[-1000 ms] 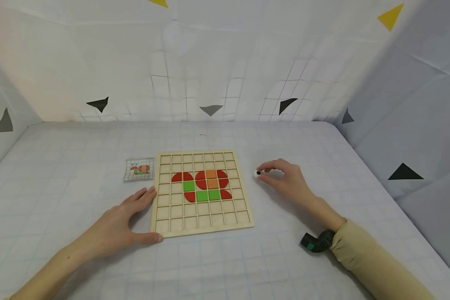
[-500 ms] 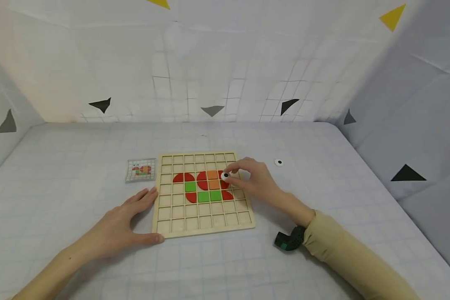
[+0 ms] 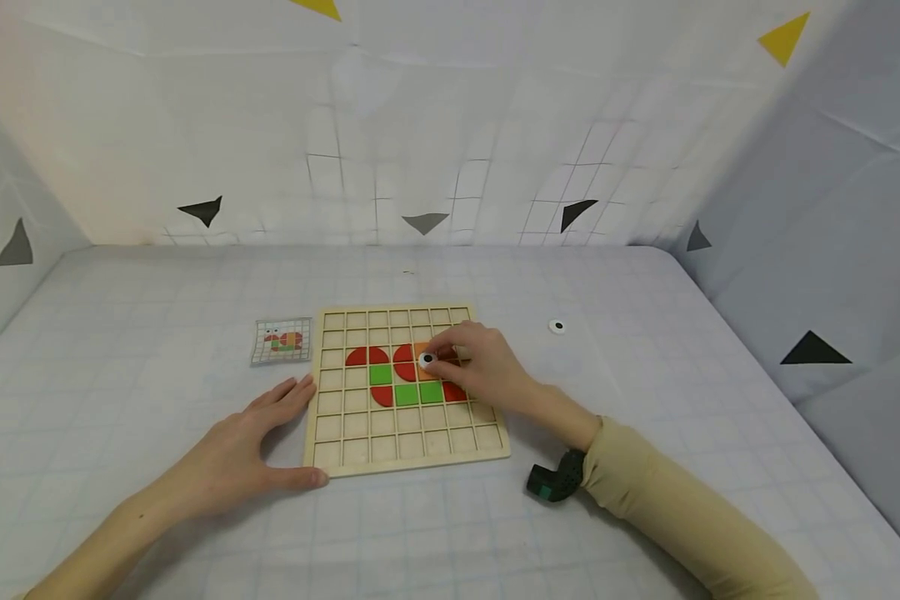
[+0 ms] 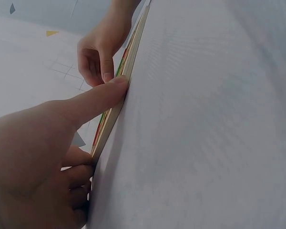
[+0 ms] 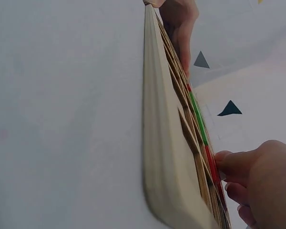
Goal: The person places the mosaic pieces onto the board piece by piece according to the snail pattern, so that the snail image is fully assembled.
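Observation:
A wooden grid board lies on the table, with red rounded tiles, green square tiles and orange square tiles in its cells. My right hand pinches a white eye piece with a black dot between thumb and fingertips, over the orange tiles; contact with the board cannot be told. In the head view this hand hides part of the right-hand red tiles. My left hand lies spread at the board's left side, thumb at the near corner and fingertips against the left edge.
A second eye piece lies on the table right of the board. Left of the board is a small pattern card printed with a similar coloured figure. Pale cloth walls rise behind and at the sides.
My right hand has carried one eye piece leftward from beside the board to over the orange tiles, uncovering the second eye piece. My left hand stays in place.

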`<action>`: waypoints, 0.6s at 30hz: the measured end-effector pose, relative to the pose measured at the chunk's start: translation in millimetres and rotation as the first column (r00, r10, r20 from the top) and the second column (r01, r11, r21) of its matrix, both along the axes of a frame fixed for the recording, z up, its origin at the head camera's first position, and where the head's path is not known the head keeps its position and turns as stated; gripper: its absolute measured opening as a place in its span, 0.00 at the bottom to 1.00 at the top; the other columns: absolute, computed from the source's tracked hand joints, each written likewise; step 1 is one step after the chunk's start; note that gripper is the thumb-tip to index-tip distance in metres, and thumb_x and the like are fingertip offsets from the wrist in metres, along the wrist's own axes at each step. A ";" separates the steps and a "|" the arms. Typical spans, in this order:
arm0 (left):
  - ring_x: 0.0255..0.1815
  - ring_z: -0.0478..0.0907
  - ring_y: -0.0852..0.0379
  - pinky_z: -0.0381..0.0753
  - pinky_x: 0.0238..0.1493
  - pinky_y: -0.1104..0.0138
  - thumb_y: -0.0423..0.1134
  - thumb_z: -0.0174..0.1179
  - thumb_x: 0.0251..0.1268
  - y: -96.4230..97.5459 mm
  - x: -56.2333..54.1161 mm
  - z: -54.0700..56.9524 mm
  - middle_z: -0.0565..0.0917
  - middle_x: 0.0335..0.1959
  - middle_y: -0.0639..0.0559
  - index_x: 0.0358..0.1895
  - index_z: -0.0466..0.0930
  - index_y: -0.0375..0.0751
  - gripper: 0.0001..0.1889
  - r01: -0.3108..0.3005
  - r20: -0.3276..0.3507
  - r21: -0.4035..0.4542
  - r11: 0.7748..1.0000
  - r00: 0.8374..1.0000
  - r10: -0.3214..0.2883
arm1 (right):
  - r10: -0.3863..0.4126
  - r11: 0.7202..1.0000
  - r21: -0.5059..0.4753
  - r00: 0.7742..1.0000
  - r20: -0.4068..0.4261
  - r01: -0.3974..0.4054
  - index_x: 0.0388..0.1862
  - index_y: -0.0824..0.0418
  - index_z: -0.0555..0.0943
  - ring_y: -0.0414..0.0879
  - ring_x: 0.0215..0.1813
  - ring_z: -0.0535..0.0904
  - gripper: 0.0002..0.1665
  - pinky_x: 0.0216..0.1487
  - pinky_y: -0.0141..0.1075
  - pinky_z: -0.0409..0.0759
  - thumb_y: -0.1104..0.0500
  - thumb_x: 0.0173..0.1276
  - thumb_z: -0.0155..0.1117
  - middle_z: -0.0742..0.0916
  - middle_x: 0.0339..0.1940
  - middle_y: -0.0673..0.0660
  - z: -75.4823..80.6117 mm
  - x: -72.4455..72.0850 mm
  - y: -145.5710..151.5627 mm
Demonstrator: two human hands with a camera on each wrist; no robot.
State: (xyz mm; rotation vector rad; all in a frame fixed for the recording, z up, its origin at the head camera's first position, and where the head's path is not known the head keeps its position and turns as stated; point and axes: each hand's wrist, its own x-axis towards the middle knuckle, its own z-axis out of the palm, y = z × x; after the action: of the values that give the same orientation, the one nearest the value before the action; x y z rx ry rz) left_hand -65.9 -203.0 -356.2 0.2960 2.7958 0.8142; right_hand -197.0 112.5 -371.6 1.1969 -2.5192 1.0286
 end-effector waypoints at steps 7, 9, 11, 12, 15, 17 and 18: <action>0.77 0.57 0.32 0.63 0.64 0.31 0.78 0.66 0.41 -1.3 -0.4 1.6 0.57 0.80 0.42 0.80 0.55 0.56 0.61 -0.003 0.004 -0.001 1.000 1.000 0.003 | -0.021 0.999 0.050 1.000 0.002 0.021 0.44 0.57 0.88 0.41 0.41 0.80 0.11 0.45 0.35 0.78 0.56 0.63 0.75 0.89 0.38 0.48 3.0 0.7 -13.0; 0.77 0.57 0.32 0.63 0.64 0.31 0.78 0.66 0.41 -1.1 -0.6 1.6 0.57 0.80 0.43 0.80 0.55 0.57 0.60 -0.003 0.001 0.001 1.000 1.000 0.003 | -0.027 0.998 0.060 1.000 0.014 0.026 0.43 0.56 0.88 0.41 0.39 0.79 0.10 0.43 0.35 0.77 0.56 0.64 0.74 0.88 0.36 0.47 4.3 -0.1 -16.7; 0.76 0.57 0.32 0.63 0.64 0.31 0.78 0.66 0.41 -0.4 -0.5 1.5 0.57 0.80 0.42 0.80 0.55 0.57 0.60 -0.002 0.003 0.004 1.000 1.000 0.002 | -0.031 0.998 0.063 0.999 0.024 0.029 0.43 0.55 0.88 0.42 0.37 0.78 0.10 0.42 0.35 0.76 0.55 0.64 0.74 0.87 0.34 0.46 6.4 -1.2 -19.9; 0.76 0.58 0.31 0.63 0.64 0.31 0.78 0.66 0.41 -0.2 -0.4 1.4 0.57 0.80 0.42 0.80 0.54 0.57 0.60 -0.001 0.003 0.006 1.000 1.000 0.001 | -0.029 0.998 0.058 0.999 0.032 0.027 0.43 0.56 0.88 0.42 0.37 0.78 0.10 0.41 0.35 0.77 0.55 0.64 0.73 0.87 0.34 0.46 7.8 -2.2 -21.7; 0.76 0.58 0.30 0.64 0.63 0.31 0.78 0.66 0.41 0.5 -0.1 1.3 0.57 0.80 0.41 0.80 0.54 0.57 0.60 0.000 0.009 0.009 1.000 1.000 0.000 | -0.024 0.999 0.036 0.998 0.052 0.022 0.42 0.57 0.87 0.43 0.38 0.80 0.09 0.41 0.36 0.81 0.57 0.64 0.73 0.88 0.35 0.48 12.6 -5.8 -27.0; 0.76 0.58 0.31 0.64 0.63 0.31 0.78 0.66 0.41 0.7 0.0 0.9 0.57 0.80 0.42 0.80 0.54 0.57 0.60 -0.002 0.013 0.007 1.000 1.000 0.002 | -0.028 0.999 0.032 0.998 0.057 0.026 0.42 0.58 0.87 0.43 0.41 0.81 0.09 0.44 0.37 0.82 0.59 0.64 0.74 0.89 0.38 0.48 16.2 -8.1 -30.8; 0.76 0.58 0.31 0.64 0.63 0.31 0.78 0.66 0.41 0.5 0.0 0.8 0.57 0.80 0.42 0.80 0.54 0.57 0.60 -0.001 0.012 0.006 1.000 1.000 0.001 | -0.031 0.999 0.033 0.998 0.061 0.030 0.42 0.59 0.87 0.43 0.42 0.81 0.09 0.45 0.37 0.82 0.59 0.64 0.74 0.89 0.38 0.49 18.4 -9.0 -32.8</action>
State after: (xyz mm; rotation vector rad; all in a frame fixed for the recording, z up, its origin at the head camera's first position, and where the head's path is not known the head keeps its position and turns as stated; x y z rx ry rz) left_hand -65.9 -202.5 -355.4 0.2891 2.7833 0.8215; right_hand -206.0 79.7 -353.2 1.1484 -2.6015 1.0377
